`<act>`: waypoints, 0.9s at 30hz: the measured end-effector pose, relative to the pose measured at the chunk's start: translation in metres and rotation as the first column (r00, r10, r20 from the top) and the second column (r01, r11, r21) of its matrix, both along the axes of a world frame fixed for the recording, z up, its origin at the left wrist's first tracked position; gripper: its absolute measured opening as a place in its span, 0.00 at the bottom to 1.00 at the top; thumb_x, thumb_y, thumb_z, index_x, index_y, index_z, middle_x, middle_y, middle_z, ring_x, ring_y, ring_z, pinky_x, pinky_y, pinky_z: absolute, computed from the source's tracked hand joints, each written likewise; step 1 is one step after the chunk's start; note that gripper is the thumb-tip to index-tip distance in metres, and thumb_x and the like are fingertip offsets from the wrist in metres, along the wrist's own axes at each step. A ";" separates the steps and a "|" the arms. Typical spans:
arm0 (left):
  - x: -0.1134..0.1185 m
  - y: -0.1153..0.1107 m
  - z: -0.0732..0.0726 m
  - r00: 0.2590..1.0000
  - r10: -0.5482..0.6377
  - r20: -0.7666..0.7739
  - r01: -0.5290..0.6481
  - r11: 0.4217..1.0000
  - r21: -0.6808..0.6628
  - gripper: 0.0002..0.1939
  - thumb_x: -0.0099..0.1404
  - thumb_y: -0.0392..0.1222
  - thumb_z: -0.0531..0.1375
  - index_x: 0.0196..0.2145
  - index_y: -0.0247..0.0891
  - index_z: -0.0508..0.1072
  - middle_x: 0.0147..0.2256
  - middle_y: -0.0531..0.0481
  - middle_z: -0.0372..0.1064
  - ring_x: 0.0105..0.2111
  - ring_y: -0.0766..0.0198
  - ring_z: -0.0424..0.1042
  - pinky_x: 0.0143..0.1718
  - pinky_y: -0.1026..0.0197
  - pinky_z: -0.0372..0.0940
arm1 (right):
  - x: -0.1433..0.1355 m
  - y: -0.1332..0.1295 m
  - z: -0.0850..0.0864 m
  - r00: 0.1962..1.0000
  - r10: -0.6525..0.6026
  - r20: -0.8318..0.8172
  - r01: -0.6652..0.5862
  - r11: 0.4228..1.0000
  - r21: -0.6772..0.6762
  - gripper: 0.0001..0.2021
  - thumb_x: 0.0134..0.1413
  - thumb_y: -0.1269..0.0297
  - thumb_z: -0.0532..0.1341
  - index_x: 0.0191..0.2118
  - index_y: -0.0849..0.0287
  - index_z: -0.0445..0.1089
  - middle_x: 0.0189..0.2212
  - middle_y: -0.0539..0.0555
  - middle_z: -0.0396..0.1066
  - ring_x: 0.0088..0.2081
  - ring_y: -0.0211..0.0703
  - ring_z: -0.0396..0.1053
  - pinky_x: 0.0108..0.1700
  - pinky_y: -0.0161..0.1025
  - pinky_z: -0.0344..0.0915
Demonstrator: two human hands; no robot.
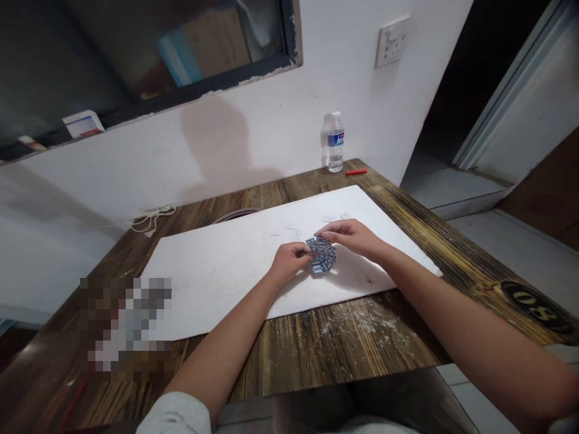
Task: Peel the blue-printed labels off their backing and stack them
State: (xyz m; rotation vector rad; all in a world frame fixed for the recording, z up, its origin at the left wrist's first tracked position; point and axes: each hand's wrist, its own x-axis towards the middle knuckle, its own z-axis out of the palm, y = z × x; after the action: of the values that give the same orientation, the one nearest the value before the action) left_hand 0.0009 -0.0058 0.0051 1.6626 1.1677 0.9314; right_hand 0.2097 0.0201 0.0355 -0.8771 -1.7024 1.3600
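Observation:
Over the white board point(203, 277) I see a small round openwork piece point(322, 258), dark blue with pale panels set out like a fan. Thumb and fingers of my left hand point(289, 263) pinch its left side. My right hand point(350, 236) has its bent fingers and thumb at the upper edge, closed on it there. The piece is tilted towards me a little above the board and casts a shadow. Its exact kind is too small to make out. Faint pale slips point(332, 218) lie on the board behind my right hand.
A wooden table point(325, 349) carries the board. Towards the wall stand a water bottle point(335, 143) and a red pen-like stick point(356, 172). A white cord point(151, 220) lies at the back left. A dark curved object point(237, 213) shows behind the board. The near left is pixelated.

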 end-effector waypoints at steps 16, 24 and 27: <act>-0.001 0.001 0.000 1.000 0.003 0.004 -0.003 1.000 -0.019 0.11 0.55 0.46 0.65 0.28 0.33 0.78 0.28 0.46 0.74 0.29 0.63 0.71 0.34 0.61 0.64 | -0.003 0.000 -0.006 0.967 -0.110 0.232 0.022 0.936 0.352 0.13 0.49 0.69 0.65 0.43 0.52 0.76 0.30 0.49 0.75 0.32 0.38 0.69 0.36 0.38 0.65; 0.001 0.000 0.002 1.000 0.012 0.022 -0.012 1.000 -0.010 0.10 0.55 0.45 0.65 0.28 0.34 0.78 0.28 0.46 0.75 0.29 0.63 0.71 0.35 0.60 0.65 | -0.002 0.000 -0.003 0.970 -0.141 0.198 0.069 0.941 0.331 0.14 0.52 0.59 0.65 0.45 0.53 0.75 0.31 0.51 0.76 0.32 0.40 0.70 0.36 0.39 0.66; 0.001 0.000 0.000 0.998 0.009 0.063 -0.007 1.000 -0.030 0.10 0.54 0.45 0.65 0.28 0.34 0.77 0.29 0.46 0.74 0.30 0.62 0.72 0.36 0.59 0.66 | 0.005 0.010 -0.006 0.948 -0.294 0.125 0.242 0.917 0.316 0.15 0.58 0.57 0.59 0.49 0.55 0.73 0.40 0.55 0.77 0.41 0.43 0.73 0.43 0.42 0.67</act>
State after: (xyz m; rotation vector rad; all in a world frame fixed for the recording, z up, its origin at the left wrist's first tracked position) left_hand 0.0023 -0.0062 0.0050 1.5946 1.1409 0.9605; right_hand 0.2143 0.0298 0.0300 -1.0300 -1.7794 0.8380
